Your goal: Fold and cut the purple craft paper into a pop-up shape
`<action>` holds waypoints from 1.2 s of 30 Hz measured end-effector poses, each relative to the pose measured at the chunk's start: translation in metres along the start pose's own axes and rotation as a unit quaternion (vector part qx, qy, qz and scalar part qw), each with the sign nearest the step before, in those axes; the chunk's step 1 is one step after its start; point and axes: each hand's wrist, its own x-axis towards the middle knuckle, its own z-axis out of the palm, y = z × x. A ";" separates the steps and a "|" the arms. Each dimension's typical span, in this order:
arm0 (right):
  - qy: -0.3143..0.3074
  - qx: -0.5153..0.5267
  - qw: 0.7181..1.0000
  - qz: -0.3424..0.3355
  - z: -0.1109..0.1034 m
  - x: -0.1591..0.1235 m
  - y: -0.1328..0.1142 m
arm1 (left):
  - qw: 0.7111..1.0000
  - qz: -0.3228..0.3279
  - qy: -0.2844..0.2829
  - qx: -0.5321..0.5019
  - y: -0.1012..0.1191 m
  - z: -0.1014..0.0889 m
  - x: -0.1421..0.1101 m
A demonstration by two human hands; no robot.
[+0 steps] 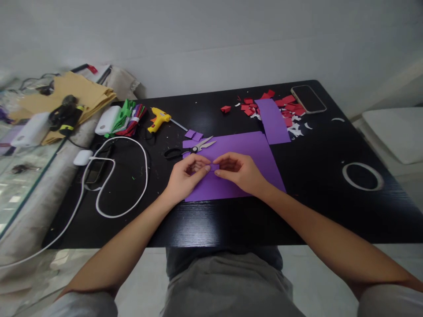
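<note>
A small purple paper piece (214, 167) is pinched between my left hand (187, 175) and my right hand (242, 171), each with thumb and fingers closed on one end. Both hands are over a large purple paper sheet (261, 163) lying on the table. Just beyond my left hand, scissors (194, 149) with black handles rest partly on the sheet, blades apart. Two small folded purple pieces (194, 135) lie behind the scissors, close to the tip of the glue stick in a yellow glue gun (159, 119).
Red and white scraps (291, 110) lie at the back right under a purple strip (272, 121), beside a phone (308, 98). A tape ring (362, 176) sits to the right. On the left are a white cable (146, 176), bundled coloured strips (127, 119) and brown paper (71, 92).
</note>
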 end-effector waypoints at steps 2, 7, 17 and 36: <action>0.001 0.000 1.000 0.002 -0.001 0.001 0.002 | 1.000 0.000 0.004 -0.003 0.000 0.000 0.000; 0.004 0.019 1.000 0.006 -0.002 0.002 0.003 | 1.000 0.010 -0.012 -0.024 0.002 -0.001 0.000; 0.027 -0.047 0.998 -0.043 0.000 -0.001 -0.003 | 0.999 0.027 -0.020 -0.009 -0.004 -0.001 -0.002; -0.003 0.031 0.999 -0.029 0.006 -0.008 -0.001 | 0.933 0.294 0.092 0.186 -0.003 -0.005 -0.003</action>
